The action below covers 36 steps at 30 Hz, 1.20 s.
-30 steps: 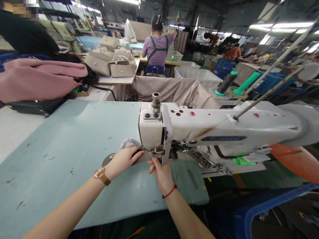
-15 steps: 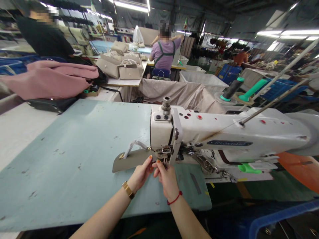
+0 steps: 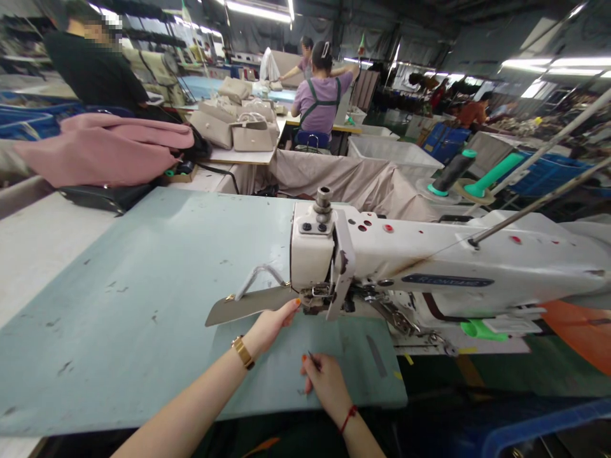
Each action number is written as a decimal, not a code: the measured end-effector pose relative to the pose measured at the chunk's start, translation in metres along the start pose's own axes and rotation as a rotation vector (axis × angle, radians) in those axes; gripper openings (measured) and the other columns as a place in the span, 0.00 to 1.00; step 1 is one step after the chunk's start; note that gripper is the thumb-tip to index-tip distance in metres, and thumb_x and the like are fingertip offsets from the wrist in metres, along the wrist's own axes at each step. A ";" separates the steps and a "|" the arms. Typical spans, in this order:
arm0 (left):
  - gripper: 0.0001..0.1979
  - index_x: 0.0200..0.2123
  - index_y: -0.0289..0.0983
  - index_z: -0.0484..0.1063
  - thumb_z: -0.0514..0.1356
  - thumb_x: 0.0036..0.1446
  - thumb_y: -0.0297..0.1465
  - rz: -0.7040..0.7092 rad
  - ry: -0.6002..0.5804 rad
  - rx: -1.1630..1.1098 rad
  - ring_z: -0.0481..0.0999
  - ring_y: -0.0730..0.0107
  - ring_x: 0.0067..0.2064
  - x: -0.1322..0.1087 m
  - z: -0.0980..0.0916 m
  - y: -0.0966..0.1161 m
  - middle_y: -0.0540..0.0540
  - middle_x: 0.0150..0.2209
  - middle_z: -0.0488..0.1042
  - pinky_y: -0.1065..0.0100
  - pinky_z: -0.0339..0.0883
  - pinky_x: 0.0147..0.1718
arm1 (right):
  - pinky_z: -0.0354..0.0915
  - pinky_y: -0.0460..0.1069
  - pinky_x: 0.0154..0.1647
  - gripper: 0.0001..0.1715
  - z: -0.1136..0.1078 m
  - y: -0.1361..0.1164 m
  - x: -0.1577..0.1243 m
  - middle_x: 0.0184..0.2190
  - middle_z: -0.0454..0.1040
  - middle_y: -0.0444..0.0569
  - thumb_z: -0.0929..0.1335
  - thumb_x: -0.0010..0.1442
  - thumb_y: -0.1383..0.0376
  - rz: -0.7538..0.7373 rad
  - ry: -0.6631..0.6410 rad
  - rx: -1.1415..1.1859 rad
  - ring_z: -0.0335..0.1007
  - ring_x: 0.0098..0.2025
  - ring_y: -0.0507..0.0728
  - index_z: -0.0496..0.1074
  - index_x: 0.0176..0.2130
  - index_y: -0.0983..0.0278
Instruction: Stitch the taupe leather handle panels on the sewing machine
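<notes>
A taupe leather flap [image 3: 248,305] lies on the pale green sewing table [image 3: 95,331], its right end under the presser foot of a white industrial sewing machine [image 3: 315,254]. A white handle loop [image 3: 260,278] rises from the flap. My left hand [image 3: 274,323] grips the flap's near edge just left of the foot. My right hand [image 3: 324,381] rests on the table nearer me, fingers pinched on a thin dark pointed item [image 3: 313,360], too small to name. The needle is hidden behind the machine's metal parts.
The machine arm runs off to the right, with a thread spool [image 3: 453,172] behind it. Beyond stand a white bin [image 3: 394,149], beige handbags [image 3: 251,137] and a seated co-worker [image 3: 319,102]. Pink fabric [image 3: 105,152] and a person in black [image 3: 90,70] are at far left.
My right hand has pulled back from the presser foot toward me, now pinching the thin item. The flap shows more fully, and my left hand stays on it.
</notes>
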<state>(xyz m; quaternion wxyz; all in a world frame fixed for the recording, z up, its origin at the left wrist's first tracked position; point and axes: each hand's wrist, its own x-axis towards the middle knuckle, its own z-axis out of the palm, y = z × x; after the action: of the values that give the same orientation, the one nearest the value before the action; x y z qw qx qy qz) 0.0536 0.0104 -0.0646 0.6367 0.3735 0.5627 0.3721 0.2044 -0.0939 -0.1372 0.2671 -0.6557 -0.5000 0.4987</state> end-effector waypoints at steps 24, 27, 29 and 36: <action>0.21 0.15 0.35 0.68 0.67 0.40 0.47 -0.026 0.022 -0.241 0.57 0.76 0.22 0.005 0.010 -0.004 0.55 0.16 0.61 0.72 0.54 0.24 | 0.57 0.43 0.23 0.23 -0.004 -0.001 -0.002 0.12 0.69 0.44 0.62 0.62 0.55 -0.034 -0.002 -0.007 0.65 0.17 0.51 0.73 0.24 0.66; 0.21 0.15 0.36 0.68 0.65 0.41 0.47 -0.043 0.095 -0.238 0.61 0.73 0.24 -0.003 0.017 -0.003 0.53 0.17 0.65 0.71 0.57 0.26 | 0.57 0.42 0.22 0.22 -0.006 -0.005 -0.003 0.12 0.68 0.43 0.62 0.62 0.56 -0.040 -0.006 -0.003 0.65 0.16 0.51 0.73 0.24 0.66; 0.19 0.18 0.37 0.71 0.65 0.42 0.47 -0.051 0.149 -0.234 0.65 0.71 0.26 -0.008 0.022 -0.003 0.51 0.19 0.68 0.70 0.59 0.28 | 0.57 0.42 0.22 0.22 -0.007 -0.007 -0.003 0.12 0.68 0.43 0.62 0.62 0.56 -0.046 -0.012 -0.002 0.65 0.16 0.51 0.72 0.24 0.66; 0.17 0.24 0.37 0.74 0.62 0.47 0.46 -0.028 0.235 -0.264 0.71 0.65 0.31 -0.015 0.037 -0.008 0.47 0.24 0.73 0.68 0.63 0.32 | 0.58 0.43 0.25 0.22 -0.009 -0.009 -0.004 0.12 0.68 0.43 0.62 0.62 0.55 -0.075 -0.031 -0.003 0.65 0.17 0.51 0.72 0.24 0.65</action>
<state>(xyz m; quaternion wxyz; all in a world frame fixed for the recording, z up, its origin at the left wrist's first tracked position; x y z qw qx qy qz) 0.0899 -0.0087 -0.0619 0.6152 0.2328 0.5847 0.4748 0.2096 -0.0932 -0.1247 0.2770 -0.6289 -0.5291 0.4979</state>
